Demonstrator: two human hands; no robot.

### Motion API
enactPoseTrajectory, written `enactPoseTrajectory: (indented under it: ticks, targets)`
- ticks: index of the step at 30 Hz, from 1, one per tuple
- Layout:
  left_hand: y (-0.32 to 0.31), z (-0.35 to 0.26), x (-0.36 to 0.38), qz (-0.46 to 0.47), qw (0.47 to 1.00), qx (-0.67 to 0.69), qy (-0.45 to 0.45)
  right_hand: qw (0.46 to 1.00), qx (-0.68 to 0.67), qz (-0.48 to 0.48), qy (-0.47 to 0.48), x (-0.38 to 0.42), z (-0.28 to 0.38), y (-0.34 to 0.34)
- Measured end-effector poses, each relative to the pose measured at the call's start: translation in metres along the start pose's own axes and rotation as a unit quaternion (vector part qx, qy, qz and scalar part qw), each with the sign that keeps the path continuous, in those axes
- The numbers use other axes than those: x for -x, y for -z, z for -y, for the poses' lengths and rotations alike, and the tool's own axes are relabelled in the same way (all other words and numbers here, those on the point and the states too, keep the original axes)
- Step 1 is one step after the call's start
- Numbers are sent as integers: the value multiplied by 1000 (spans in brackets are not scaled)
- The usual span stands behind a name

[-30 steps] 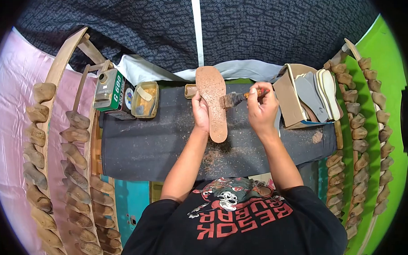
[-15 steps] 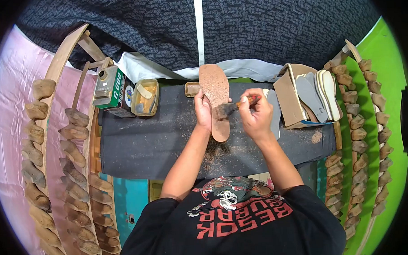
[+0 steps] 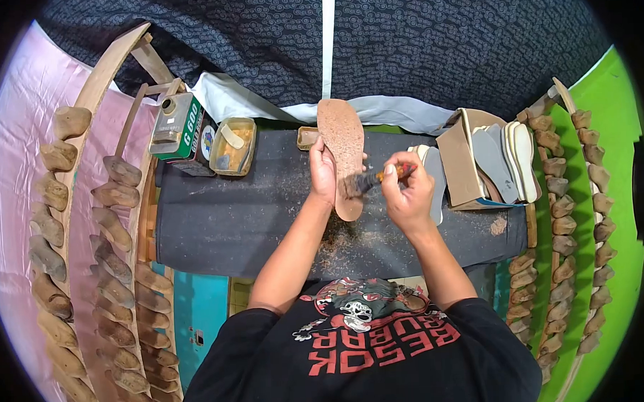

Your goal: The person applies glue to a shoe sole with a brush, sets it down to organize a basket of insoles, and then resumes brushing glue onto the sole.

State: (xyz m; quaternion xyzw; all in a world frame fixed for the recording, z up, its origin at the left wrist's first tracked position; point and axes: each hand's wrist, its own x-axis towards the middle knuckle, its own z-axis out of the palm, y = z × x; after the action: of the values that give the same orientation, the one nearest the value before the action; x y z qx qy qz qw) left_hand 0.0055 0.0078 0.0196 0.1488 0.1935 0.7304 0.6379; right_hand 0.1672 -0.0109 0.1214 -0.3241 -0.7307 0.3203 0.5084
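Observation:
My left hand [image 3: 323, 174] grips a tan shoe sole [image 3: 342, 133] by its left edge and holds it up over the dark-covered table. Fingertips show at the sole's right edge. Crumbs speckle the sole's face. In my right hand [image 3: 409, 193] is a brush [image 3: 395, 174] with a red-and-orange handle, and its dark bristles touch the lower half of the sole. Brown crumbs [image 3: 331, 254] lie scattered on the cloth below.
A cardboard box [image 3: 459, 169] full of soles stands at right, with grey soles [image 3: 433, 174] beside it. At left are a G 600 tin [image 3: 178, 135] and a plastic tub [image 3: 233, 147]. Racks of wooden shoe lasts [image 3: 115, 265] flank both sides.
The brush has moved slightly down along the sole, with my right hand lower. The left hand keeps its hold, and the whole view has tilted a little.

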Motion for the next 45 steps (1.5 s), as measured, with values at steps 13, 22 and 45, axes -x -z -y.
enactPoseTrajectory:
  ticks: [13, 22, 45]
  targets:
    - [-7, -1, -6, 40, 999, -7, 22, 993, 66, -9, 101, 2, 6, -2]
    - [-22, 11, -14, -97, 994, 52, -15, 991, 63, -35, 110, -12, 2, 0]
    - [-13, -2, -11, 3, 1000, -22, 1, 993, 64, -24, 100, 6, 1, 16]
